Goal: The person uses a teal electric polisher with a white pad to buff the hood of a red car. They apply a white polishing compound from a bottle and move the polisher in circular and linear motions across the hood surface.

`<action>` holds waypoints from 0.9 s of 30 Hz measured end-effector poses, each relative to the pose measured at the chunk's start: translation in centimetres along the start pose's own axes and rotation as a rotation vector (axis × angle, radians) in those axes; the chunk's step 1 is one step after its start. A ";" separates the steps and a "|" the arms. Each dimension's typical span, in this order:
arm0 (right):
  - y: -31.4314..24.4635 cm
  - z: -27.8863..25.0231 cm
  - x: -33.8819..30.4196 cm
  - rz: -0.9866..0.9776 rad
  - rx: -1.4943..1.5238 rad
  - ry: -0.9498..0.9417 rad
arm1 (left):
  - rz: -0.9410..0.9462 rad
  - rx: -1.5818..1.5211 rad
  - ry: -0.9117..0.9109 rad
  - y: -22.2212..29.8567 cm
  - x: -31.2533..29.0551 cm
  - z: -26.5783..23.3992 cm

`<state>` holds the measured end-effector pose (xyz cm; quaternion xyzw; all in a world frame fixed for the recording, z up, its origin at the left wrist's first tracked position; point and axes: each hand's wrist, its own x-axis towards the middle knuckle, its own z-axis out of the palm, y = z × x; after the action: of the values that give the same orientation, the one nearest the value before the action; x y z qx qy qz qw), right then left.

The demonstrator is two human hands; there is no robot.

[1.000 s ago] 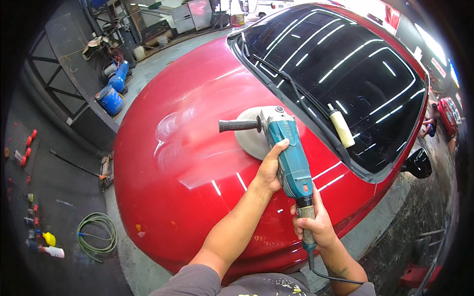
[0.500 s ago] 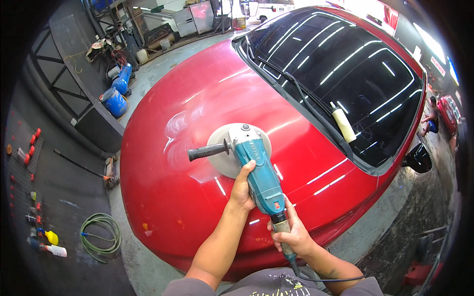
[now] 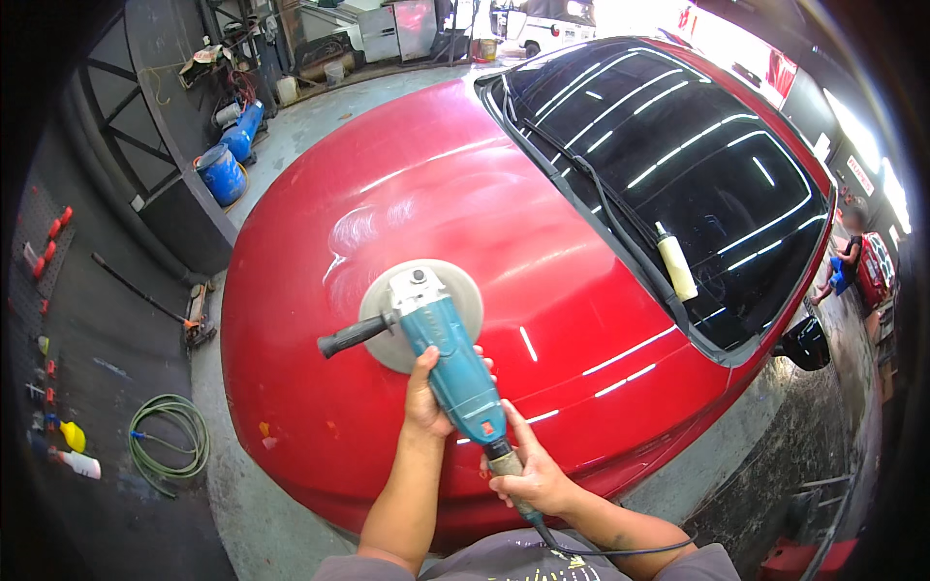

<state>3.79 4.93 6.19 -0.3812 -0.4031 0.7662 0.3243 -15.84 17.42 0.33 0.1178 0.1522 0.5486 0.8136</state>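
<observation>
A teal rotary polisher point(image 3: 453, 360) lies across the middle of the view, its round pale pad point(image 3: 455, 290) against the red car hood point(image 3: 523, 242). My left hand point(image 3: 426, 399) is wrapped around the polisher's body, thumb on top. My right hand point(image 3: 531, 469) grips the rear handle, where the black cord point(image 3: 620, 551) comes out. The black side handle point(image 3: 354, 336) points left with no hand on it. Whitish compound smears point(image 3: 355, 229) mark the hood just beyond the pad. Whether the pad is spinning I cannot tell.
A cream squeeze bottle point(image 3: 676, 263) rests at the windshield's base by the wiper point(image 3: 605, 184). On the left floor are a coiled green hose point(image 3: 170, 441), a floor jack point(image 3: 199, 315) and a blue drum point(image 3: 221, 176). A person point(image 3: 849, 254) sits by another red car at far right.
The polisher, with both my hands on it, has moved left across the hood and slightly nearer to me. The view has shifted a little as well.
</observation>
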 end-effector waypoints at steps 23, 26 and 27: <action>-0.6 -5.5 -8.1 -0.044 -0.216 0.379 | -0.220 -0.056 -0.143 -10.9 5.1 5.0; -3.8 -7.0 -9.3 -0.139 -0.294 0.516 | -0.348 0.017 -0.201 -14.3 10.6 8.3; -4.7 -7.3 -9.6 -0.124 -0.284 0.587 | -0.388 0.004 -0.215 -15.6 11.8 9.4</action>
<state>15.65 2.17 10.57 -0.6018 -0.4175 0.5387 0.4164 5.16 22.39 2.01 0.1458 0.0852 0.3658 0.9153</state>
